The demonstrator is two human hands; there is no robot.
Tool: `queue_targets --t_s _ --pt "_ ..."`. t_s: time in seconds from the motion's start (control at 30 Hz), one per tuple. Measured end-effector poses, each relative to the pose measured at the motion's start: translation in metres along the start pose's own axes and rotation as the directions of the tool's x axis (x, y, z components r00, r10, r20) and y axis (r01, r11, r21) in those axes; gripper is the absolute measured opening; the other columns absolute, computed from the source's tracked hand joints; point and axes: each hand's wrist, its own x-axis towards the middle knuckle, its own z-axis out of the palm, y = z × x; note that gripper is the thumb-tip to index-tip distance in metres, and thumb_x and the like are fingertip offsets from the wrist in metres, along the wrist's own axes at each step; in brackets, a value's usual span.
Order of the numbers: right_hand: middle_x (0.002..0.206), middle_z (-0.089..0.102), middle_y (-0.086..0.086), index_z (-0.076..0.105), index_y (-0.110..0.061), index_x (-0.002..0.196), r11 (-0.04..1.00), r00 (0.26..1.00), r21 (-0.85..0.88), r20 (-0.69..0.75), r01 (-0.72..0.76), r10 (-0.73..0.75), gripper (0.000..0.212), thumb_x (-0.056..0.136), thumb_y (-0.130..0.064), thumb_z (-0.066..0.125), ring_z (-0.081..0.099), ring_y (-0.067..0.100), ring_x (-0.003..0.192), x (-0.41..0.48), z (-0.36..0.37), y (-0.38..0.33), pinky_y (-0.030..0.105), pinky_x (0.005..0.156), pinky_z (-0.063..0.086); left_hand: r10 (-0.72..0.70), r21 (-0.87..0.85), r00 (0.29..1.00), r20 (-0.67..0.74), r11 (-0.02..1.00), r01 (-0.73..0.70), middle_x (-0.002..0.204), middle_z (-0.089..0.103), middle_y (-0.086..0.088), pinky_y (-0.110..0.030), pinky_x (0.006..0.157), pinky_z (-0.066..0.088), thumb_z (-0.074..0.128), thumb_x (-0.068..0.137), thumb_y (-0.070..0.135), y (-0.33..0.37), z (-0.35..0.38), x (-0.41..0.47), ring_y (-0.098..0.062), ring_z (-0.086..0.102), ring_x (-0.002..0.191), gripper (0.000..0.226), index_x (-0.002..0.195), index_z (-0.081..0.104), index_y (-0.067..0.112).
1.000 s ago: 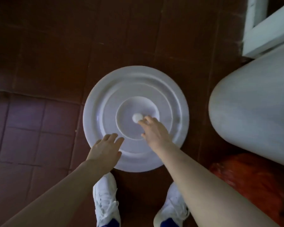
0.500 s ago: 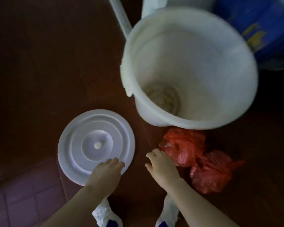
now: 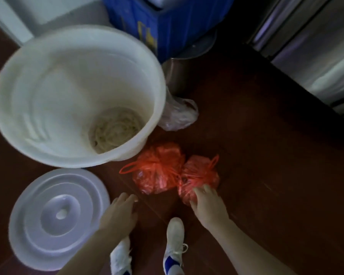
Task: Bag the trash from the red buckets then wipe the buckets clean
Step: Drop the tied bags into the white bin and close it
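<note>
Down by the white shoes (image 3: 174, 241): left hand (image 3: 119, 212), fingers relaxed and empty, beside the flat white lid (image 3: 58, 217); right hand (image 3: 208, 204), fingers spread, touching the right red bag (image 3: 200, 174). Against that, a second red bag (image 3: 157, 169). Beyond, white bucket (image 3: 48, 92) standing open; farthest, blue bin (image 3: 167, 20).

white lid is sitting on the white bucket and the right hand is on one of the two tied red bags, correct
No. The head view shows the white lid lying on the floor beside the open white bucket. The right hand does rest on a tied red bag.
</note>
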Motion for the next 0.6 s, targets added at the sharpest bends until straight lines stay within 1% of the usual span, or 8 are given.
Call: queue_targets --t_s 0.07,0.17,0.27,0.37,0.43,0.5,0.6 --pt "0.139 0.042 0.000 0.043 -0.028 0.137 0.995 0.996 0.025 0.018 -0.093 0.092 0.045 0.095 -0.040 0.052 0.044 0.023 0.126 0.006 -0.002 0.020 0.037 0.099 0.044 0.020 0.010 1.000 0.001 1.000 -0.020 0.122 0.048 0.006 -0.031 0.089 0.045 0.053 0.092 0.032 0.015 0.000 0.018 -0.017 0.050 0.115 0.038 0.130 0.051 0.031" --pt "0.140 0.038 0.000 0.040 -0.031 0.138 0.971 0.974 0.090 0.073 -0.221 0.215 0.048 0.094 -0.041 0.054 0.042 0.025 0.127 0.021 0.002 0.040 0.043 0.099 0.045 0.021 0.026 1.000 0.017 0.999 -0.022 0.126 0.049 0.003 -0.034 0.091 0.046 0.053 0.092 0.025 0.024 0.002 0.051 -0.021 0.048 0.118 0.034 0.126 0.055 0.027" --pt "0.138 0.037 0.001 0.039 -0.033 0.138 0.932 0.946 0.169 0.114 -0.321 0.305 0.052 0.091 -0.042 0.059 0.041 0.027 0.126 0.050 0.021 0.057 0.046 0.101 0.044 0.023 0.090 0.998 0.056 0.996 -0.028 0.134 0.045 -0.002 -0.041 0.097 0.044 0.052 0.092 0.023 0.024 0.011 0.095 -0.026 0.043 0.125 0.042 0.133 0.052 0.024" --pt "0.145 0.032 0.007 0.034 -0.030 0.144 0.911 0.928 0.196 0.154 -0.364 0.338 0.061 0.089 -0.040 0.060 0.039 0.031 0.130 0.094 0.056 0.074 0.045 0.106 0.040 0.053 0.177 0.995 0.089 0.982 -0.068 0.139 0.039 -0.003 -0.045 0.096 0.045 0.053 0.089 0.025 0.018 0.034 0.146 -0.029 0.038 0.128 0.049 0.138 0.048 0.026" --pt "0.152 0.024 0.010 0.028 -0.031 0.147 0.902 0.920 0.204 0.180 -0.381 0.348 0.066 0.089 -0.039 0.060 0.033 0.034 0.136 0.128 0.084 0.087 0.046 0.108 0.038 0.085 0.232 0.991 0.100 0.967 -0.106 0.140 0.033 -0.004 -0.046 0.093 0.048 0.055 0.088 0.022 0.012 0.057 0.182 -0.030 0.037 0.127 0.051 0.138 0.046 0.027" --pt "0.155 0.017 0.012 0.024 -0.032 0.149 0.885 0.904 0.215 0.207 -0.414 0.373 0.071 0.089 -0.038 0.062 0.029 0.038 0.138 0.162 0.114 0.099 0.046 0.108 0.038 0.094 0.251 0.991 0.094 0.961 -0.115 0.144 0.026 -0.006 -0.047 0.091 0.050 0.058 0.088 0.021 0.008 0.082 0.218 -0.031 0.034 0.129 0.056 0.141 0.041 0.026" --pt "0.151 0.018 0.013 0.020 -0.035 0.150 0.872 0.894 0.227 0.227 -0.434 0.385 0.077 0.088 -0.036 0.065 0.030 0.040 0.136 0.205 0.157 0.113 0.048 0.106 0.040 0.116 0.293 0.988 0.103 0.945 -0.142 0.152 0.013 -0.011 -0.050 0.099 0.046 0.062 0.090 0.027 0.003 0.120 0.267 -0.034 0.022 0.139 0.069 0.149 0.027 0.027"
